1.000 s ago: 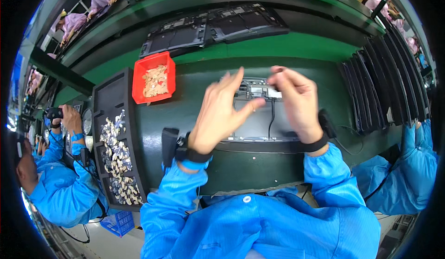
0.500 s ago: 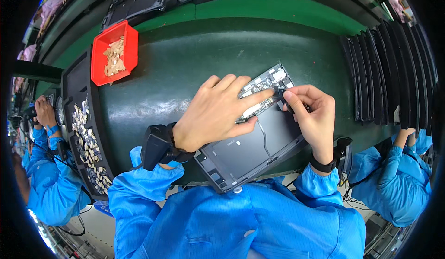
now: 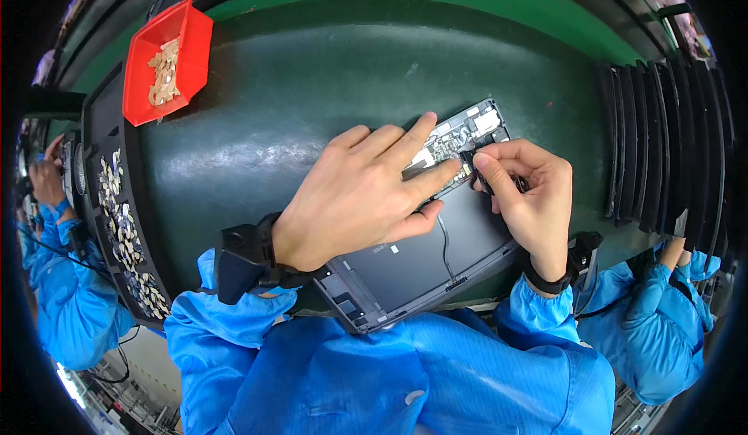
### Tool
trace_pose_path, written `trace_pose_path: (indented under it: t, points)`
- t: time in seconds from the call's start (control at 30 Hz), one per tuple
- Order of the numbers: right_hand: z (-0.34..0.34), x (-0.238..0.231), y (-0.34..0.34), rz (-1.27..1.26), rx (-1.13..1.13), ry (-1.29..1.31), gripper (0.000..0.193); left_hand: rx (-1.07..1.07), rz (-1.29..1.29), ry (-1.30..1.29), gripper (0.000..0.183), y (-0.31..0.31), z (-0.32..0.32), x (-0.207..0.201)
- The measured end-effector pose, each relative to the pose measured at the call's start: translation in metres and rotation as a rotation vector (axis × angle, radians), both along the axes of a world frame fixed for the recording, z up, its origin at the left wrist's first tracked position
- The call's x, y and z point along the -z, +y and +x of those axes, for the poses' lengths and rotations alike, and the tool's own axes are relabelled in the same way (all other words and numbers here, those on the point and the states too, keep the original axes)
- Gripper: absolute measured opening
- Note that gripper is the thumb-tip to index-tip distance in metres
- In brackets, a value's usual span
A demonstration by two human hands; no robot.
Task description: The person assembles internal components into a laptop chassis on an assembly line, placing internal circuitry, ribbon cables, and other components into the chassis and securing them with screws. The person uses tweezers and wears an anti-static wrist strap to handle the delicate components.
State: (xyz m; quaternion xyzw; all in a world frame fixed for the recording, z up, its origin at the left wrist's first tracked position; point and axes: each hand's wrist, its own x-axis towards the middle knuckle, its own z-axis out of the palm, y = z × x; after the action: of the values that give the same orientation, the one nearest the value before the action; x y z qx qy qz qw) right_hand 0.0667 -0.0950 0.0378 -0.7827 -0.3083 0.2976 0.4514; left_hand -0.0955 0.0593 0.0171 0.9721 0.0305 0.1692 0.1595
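Note:
An opened laptop base lies tilted in front of me, its circuit board bare along the far side. A black cable runs across its flat dark area toward the near edge. My left hand is spread over the board, index fingertip touching near the board's middle and thumb close to the board's near edge. Beside that fingertip, my right hand is pinched, thumb against forefinger, on a small black piece at the board. The fingers cover most of this piece, so its kind is unclear.
A red bin of tan flat pieces stands far left, above a black tray heaped with small dark and pale pieces. Several black panels stand upright in a row at right. Co-workers in blue sleeves sit on both sides.
My left middle finger has spread away from the index finger, uncovering more of the board. My right hand keeps its pinch at about the same spot. The whole view has shifted slightly.

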Motion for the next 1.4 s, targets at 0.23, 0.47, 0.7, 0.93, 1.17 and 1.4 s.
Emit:
trace_pose_path:
  t: [0.23,0.47,0.7,0.93,1.17,1.4]
  points:
    - [0.0007,0.0013,0.0005,-0.017,-0.002,-0.023,0.011,0.004,-0.027,0.006,0.043,0.0007,0.0012,0.0005]
    - [-0.0004,0.0007,0.0004,-0.009,0.006,-0.010,0.011,-0.002,-0.041,-0.007,0.042,-0.0006,0.0007,-0.0004]
    - [-0.0002,0.0003,0.0006,-0.029,0.013,0.008,0.011,-0.004,-0.049,0.008,0.042,-0.0001,0.0003,-0.0008]
    - [-0.0009,-0.0010,0.0013,-0.011,0.021,0.028,0.012,0.000,-0.065,0.021,0.042,0.0003,-0.0003,-0.0024]
    - [-0.0007,-0.0026,0.0015,-0.040,0.010,0.024,0.011,0.002,-0.075,0.006,0.042,0.0008,-0.0003,-0.0016]
    - [-0.0034,-0.0023,0.0019,-0.003,0.004,-0.001,0.010,0.002,-0.070,0.004,0.042,0.0006,-0.0002,-0.0022]
